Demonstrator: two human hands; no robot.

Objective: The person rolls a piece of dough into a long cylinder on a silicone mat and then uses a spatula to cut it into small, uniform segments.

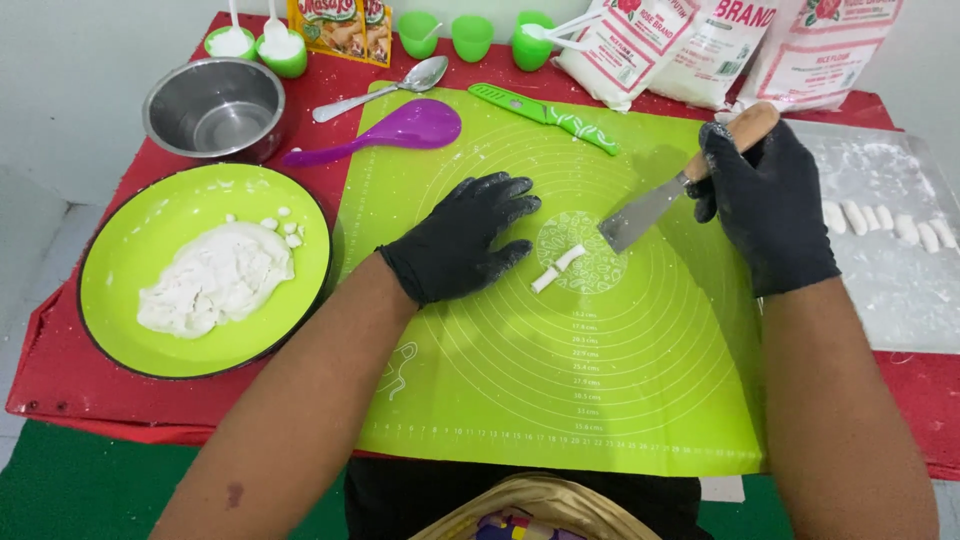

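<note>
Head view: left hand, black-gloved, lay flat with fingers spread on the green mat mid-frame, holding nothing, just left of two small dough pieces at the mat's centre. Right hand, upper right, gripped a scraper by its wooden handle, blade tip near the dough; judged best to keep the blade upright and press straight down. Green plate of dough sat left, cut pieces on the tray right.

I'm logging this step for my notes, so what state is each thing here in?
left hand: gloved, flat on the mat, holding nothing
right hand: gloved, gripping the scraper
scraper: lifted, blade angled down toward the dough
dough roll: cut in short pieces
green plate: holds a dough lump
steel bowl: empty
</note>
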